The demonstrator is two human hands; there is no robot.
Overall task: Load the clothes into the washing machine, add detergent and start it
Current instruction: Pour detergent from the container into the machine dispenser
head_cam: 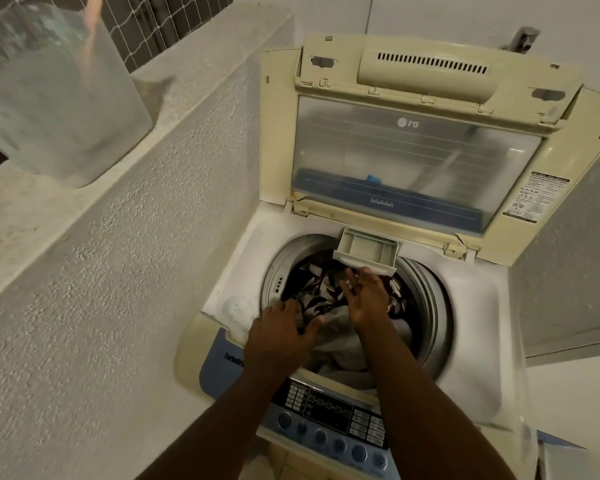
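A top-loading washing machine (482, 306) stands with its lid (413, 157) folded up against the wall. Its drum holds clothes (321, 292): dark patterned fabric at the back, grey cloth (336, 344) at the front. My left hand (281, 332) rests on the clothes at the drum's front left rim, fingers curled onto the dark fabric. My right hand (364, 299) hovers over the drum with fingers spread, its tips just under the pulled-out detergent drawer (368, 249). The control panel (329, 417) lies beneath my forearms.
A rough plastered half wall (118, 237) runs along the left of the machine. On its ledge stands a translucent plastic container (56, 95). Wire mesh (160, 22) closes the opening behind it. A white wall lies to the right.
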